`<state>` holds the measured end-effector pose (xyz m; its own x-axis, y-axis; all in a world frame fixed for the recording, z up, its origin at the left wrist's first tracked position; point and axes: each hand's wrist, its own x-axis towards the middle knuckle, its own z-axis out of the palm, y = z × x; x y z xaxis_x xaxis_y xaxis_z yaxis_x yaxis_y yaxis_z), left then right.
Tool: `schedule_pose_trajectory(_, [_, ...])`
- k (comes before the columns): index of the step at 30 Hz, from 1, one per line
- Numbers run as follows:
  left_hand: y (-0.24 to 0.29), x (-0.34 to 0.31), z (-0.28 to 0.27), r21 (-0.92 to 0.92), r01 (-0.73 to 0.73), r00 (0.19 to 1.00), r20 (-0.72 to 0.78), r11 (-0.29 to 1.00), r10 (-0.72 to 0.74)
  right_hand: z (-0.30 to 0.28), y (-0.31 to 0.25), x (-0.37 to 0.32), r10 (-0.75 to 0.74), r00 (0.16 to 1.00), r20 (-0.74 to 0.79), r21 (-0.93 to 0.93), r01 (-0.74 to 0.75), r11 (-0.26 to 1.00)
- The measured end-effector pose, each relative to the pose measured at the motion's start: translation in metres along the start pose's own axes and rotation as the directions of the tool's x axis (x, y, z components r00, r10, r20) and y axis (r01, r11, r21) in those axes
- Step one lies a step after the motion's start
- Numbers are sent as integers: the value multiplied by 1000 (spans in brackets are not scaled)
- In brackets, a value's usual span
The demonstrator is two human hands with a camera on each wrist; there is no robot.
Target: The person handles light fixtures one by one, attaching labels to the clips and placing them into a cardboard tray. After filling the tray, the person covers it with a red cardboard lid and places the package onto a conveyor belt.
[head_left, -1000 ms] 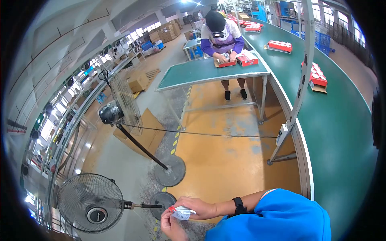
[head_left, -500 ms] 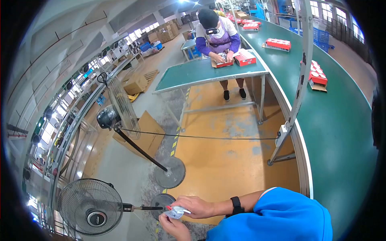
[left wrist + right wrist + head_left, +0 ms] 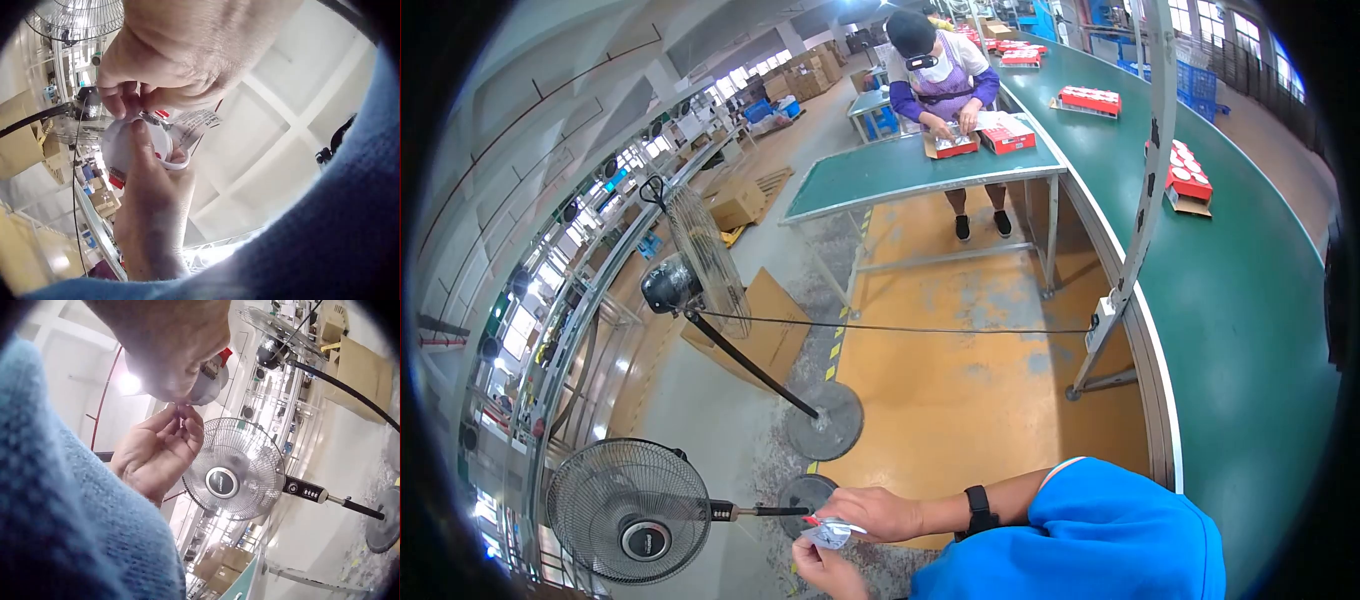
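Observation:
My right hand [image 3: 882,515], with a black watch at its wrist, holds a white round plastic item [image 3: 117,147]. In the left wrist view its thumb lies across the flat face, and a white ring [image 3: 178,164] stands out beside its fingers. A printed label [image 3: 199,124] and small red parts show at the item's edge. My left hand [image 3: 832,572] comes up from below, its fingertips pinching at that edge; they cover the exact spot. From the right wrist camera, the right hand [image 3: 178,347] hides most of the item, while the left [image 3: 159,450] has thumb and fingers together.
A standing fan [image 3: 630,512] is at the lower left, with another fan [image 3: 700,245] behind it. A cable [image 3: 920,328] crosses to a post [image 3: 1152,200]. On the right runs a green conveyor [image 3: 1230,330] carrying red boxes [image 3: 1188,172]. Another person [image 3: 945,80] works at a green table [image 3: 860,185].
Both hands stay together on the item and shift slightly left and down. The item's silvery printed part has turned a little. Across the table, the other person's hands move at the red box.

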<state>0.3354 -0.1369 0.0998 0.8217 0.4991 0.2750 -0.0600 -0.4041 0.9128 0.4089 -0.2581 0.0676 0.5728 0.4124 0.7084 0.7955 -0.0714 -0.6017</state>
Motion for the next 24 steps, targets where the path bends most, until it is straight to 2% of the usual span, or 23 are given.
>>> schedule_pose_trajectory(4, [-14, 3, -6, -111, -14, 1000, 26, 994, 17, 3, 1, 0, -32, 999, 24, -9, 33, 999])
schedule_pose_trajectory(10, [-11, 1, -8, -341, 155, 987, 86, 927, -134, 4, -2, 2, -4, 1000, 20, 123, 1, 992])
schedule_pose_trajectory(12, [-12, -2, -8, -335, 172, 984, 101, 926, -146, 3, -4, 4, 29, 1000, 2, 201, -29, 979])
schedule_pose_trajectory(16, [-10, -5, -13, -214, 200, 976, 132, 956, -174, -3, -4, -1, 139, 982, 125, 239, -166, 957])
schedule_pose_trajectory(18, [-39, 2, -7, -177, -44, 994, 88, 983, 61, -10, -8, 1, 186, 970, 156, 313, -227, 922])
schedule_pose_trajectory(19, [-40, 2, -11, -136, -157, 984, 59, 978, 166, -9, -5, 2, 163, 982, 94, 359, -186, 915])
schedule_pose_trajectory(20, [-41, 3, -15, -106, -218, 971, 80, 970, 226, -5, 0, 1, 145, 988, 48, 418, -152, 896])
schedule_pose_trajectory(21, [-20, 8, -10, -64, -261, 960, 91, 963, 266, 0, 3, 0, 135, 991, 21, 487, -128, 864])
schedule_pose_trajectory(23, [-7, 17, -7, -63, -343, 934, 85, 937, 347, -4, 4, 4, 193, 977, 95, 609, -210, 765])
schedule_pose_trajectory(24, [4, 17, -7, -95, -293, 949, 90, 951, 302, -1, 5, 1, 286, 946, 154, 682, -311, 662])
